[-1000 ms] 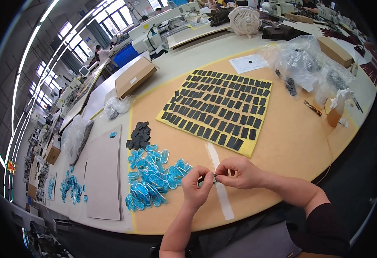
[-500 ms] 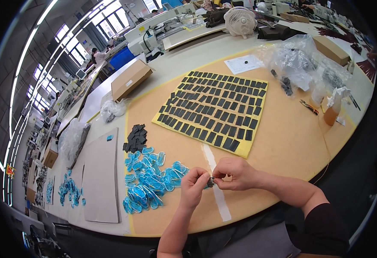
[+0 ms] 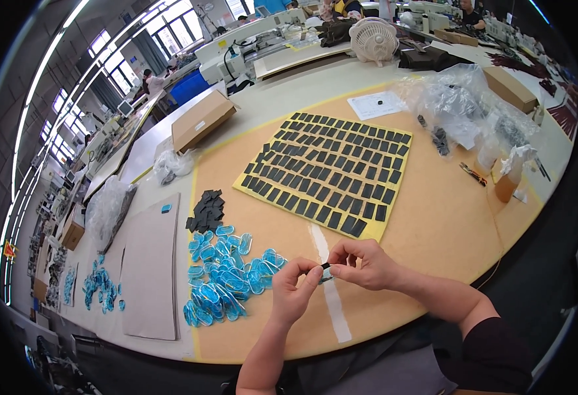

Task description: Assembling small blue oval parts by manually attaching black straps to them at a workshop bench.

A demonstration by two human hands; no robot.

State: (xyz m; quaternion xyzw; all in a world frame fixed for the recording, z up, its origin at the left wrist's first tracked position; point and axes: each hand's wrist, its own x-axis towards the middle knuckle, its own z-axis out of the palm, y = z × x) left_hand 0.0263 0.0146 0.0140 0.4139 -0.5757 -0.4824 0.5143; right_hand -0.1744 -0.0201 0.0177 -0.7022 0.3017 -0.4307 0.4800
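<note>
Between both hands, over the white strip on the table, is a small black patch [image 3: 326, 266] with a pale bluish piece showing just beneath it. My left hand [image 3: 293, 289] pinches its left end between thumb and fingers. At the other end, the fingers of my right hand [image 3: 366, 266] are closed on it, hiding part of it. Just left of my left hand lies a heap of blue oval pieces [image 3: 226, 280] with pale edges. Behind that heap is a loose pile of black patches [image 3: 208, 210]. Farther off, rows of black rectangles [image 3: 322, 174] cover a yellow-edged board [image 3: 373, 230].
Left of the heap lies a grey board [image 3: 150, 276] bearing one blue piece. Cardboard box [image 3: 202, 122], clear plastic bags [image 3: 443, 99] and white fan [image 3: 374, 41] stand farther back. At right are orange-handled pliers [image 3: 474, 174] and amber bottle [image 3: 507, 181]. People work beyond.
Both hands stay close together over the white strip. My right fingers have shifted slightly up, and the black patch now shows more clearly between the hands. The whole view has tilted slightly.
</note>
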